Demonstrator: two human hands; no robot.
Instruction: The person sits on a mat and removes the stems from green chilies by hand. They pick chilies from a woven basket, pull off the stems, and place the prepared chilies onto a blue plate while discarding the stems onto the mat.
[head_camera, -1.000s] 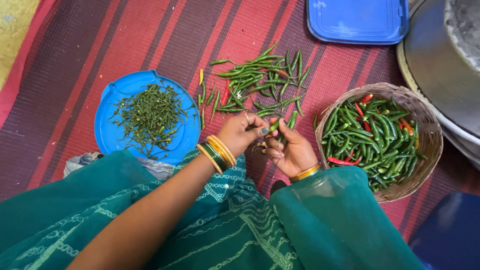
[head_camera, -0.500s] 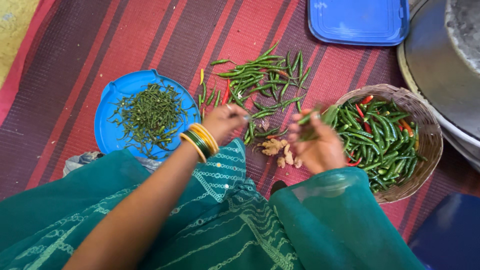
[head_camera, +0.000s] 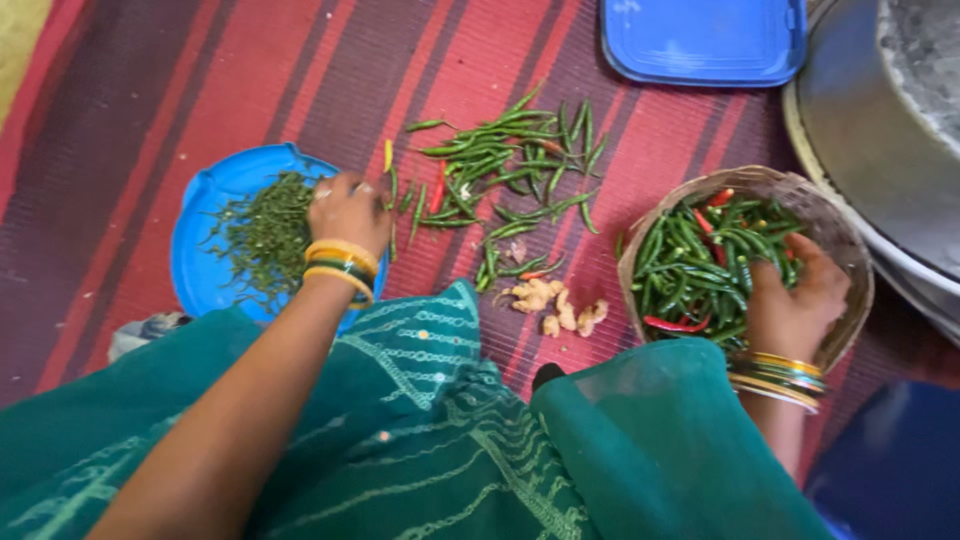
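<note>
Chillies (head_camera: 505, 165), green with a red one or two among them, lie in a loose heap on the striped mat, and everything else sits around that heap. To its left is a blue plate (head_camera: 200, 250) piled with plucked stems (head_camera: 262, 232); the left hand (head_camera: 348, 210) rests over the plate's near edge, fingers curled downward, though I cannot tell whether it has hold of anything. To the heap's right stands a woven basket (head_camera: 845, 255) nearly full of chillies, and the right hand (head_camera: 795, 300) reaches into it, fingers bent among the pods (whether it grips one is hidden). Just below the heap lie a few pieces of ginger (head_camera: 555, 305). Judging by the full basket and the thick pile of stems, most of the stemming looks done; the heap on the mat is what remains.
</note>
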